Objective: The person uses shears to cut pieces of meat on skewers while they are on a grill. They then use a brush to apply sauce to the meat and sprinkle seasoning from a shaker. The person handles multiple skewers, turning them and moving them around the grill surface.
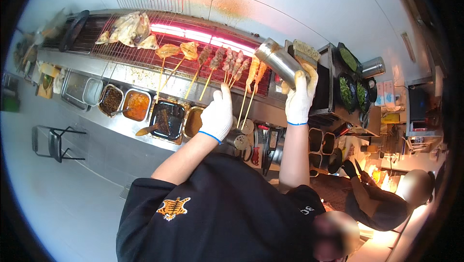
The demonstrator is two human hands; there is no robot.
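My left hand [218, 111], in a white knit glove, pinches the sticks of several small meat skewers [235, 67] at the front of the grill. My right hand [300, 97], gloved alike, grips a metal shaker [279, 60] tilted over the grill's right end. Beneath and beside the shaker lie two shrimp skewers [252, 71], their sticks jutting over the front ledge. Further left on the grill are two darker meat skewers [216, 59] and two flat yellowish skewers [168, 50]. Large pale pieces of food [130, 30] rest on the wire rack [119, 53] at the left.
A red-glowing heating element [199, 35] runs along the grill's back. Pans of dark sauce [168, 117], orange sauce [137, 105] and spices [111, 99] line the front counter; a brush lies in the dark sauce. Bowls of chopped greens [347, 89] stand right. A co-worker [380, 204] holds a knife near flames.
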